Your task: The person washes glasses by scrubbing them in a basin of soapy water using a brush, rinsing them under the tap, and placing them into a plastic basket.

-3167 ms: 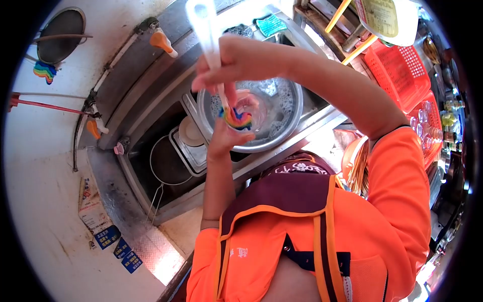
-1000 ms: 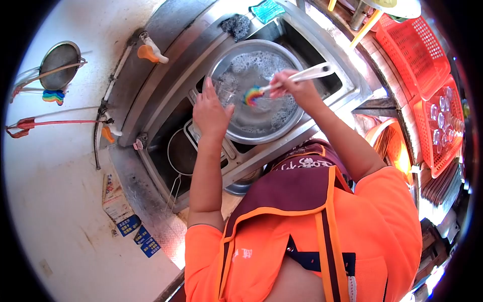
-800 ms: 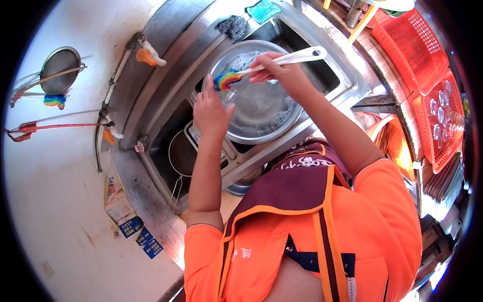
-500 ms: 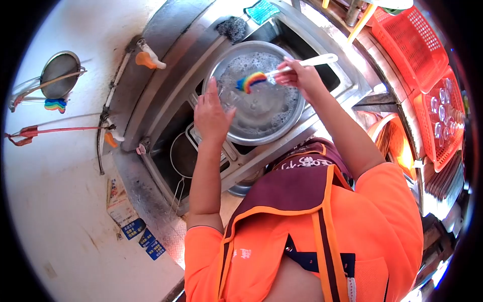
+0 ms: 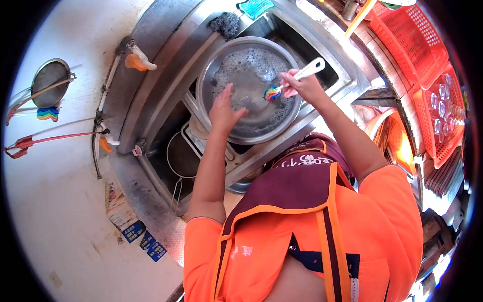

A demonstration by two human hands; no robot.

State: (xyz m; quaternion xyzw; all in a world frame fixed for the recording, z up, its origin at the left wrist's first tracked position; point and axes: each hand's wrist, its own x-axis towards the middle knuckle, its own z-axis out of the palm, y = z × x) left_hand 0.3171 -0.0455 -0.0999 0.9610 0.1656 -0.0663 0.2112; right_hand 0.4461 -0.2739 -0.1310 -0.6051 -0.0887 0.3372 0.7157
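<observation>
My left hand (image 5: 225, 111) reaches over the near-left rim of a large metal basin (image 5: 204, 108) of soapy water. Between its thumb and fingers is what looks like a clear glass (image 5: 235, 103), faint against the water. My right hand (image 5: 302, 83) is closed around the white handle of a brush (image 5: 310, 69), over the basin's right side. The brush's rainbow-coloured head (image 5: 272, 93) points down at the suds, close to the right fingers. The basin rests across the steel double sink (image 5: 347, 83).
A round strainer (image 5: 182, 156) lies in the left sink bowl. A dark scouring pad (image 5: 224, 25) and a teal sponge cloth (image 5: 255, 7) sit behind the basin. Orange-handled taps (image 5: 136, 61) line the wall. Red baskets (image 5: 407, 50) stand at right, one with several glasses (image 5: 443, 108).
My right hand has turned the brush more upright, with its head moved right, away from my left hand. My left hand has shifted slightly further over the water.
</observation>
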